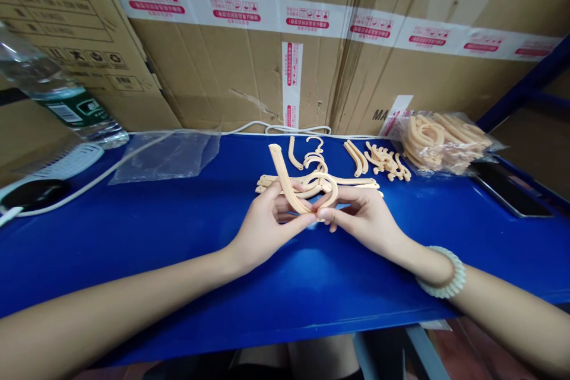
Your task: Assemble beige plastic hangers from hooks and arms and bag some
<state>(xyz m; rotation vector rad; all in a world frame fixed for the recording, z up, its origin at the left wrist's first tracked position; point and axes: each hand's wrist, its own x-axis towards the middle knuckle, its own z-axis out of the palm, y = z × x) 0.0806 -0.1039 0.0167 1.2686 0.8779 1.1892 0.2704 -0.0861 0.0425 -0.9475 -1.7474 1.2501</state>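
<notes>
Near edge: both forearms come in over the blue surface [178, 237]. A pale bead bracelet [445, 278] sits on the right wrist.

Hands: the left hand [262, 222] and right hand [363, 219] are together at centre, fingertips almost touching. The left is pinched on the lower end of a peach plastic curved arm [284, 181], which rises up and to the left. The right is pinched on a hook loop [329, 189] of the same plastic. Cannot tell whether the two parts are joined where the fingertips meet.

Handling (judgement): thin moulded plastic, so light and smooth, fairly stiff with some spring. The slim ends could snap if bent hard. Best grip is a fingertip pinch close to the meeting ends, as now; a hold out on the long limb would lever it.

Just beyond the hands: a loose heap of like pieces [356, 181].

Further, right: short pieces [387, 161], then a filled clear bag [439, 139] and a dark flat device [507, 191].

Further, left: an empty clear bag [169, 154], a white cable [89, 181] and a water bottle [57, 98].

Far: taped cardboard boxes [231, 71].
</notes>
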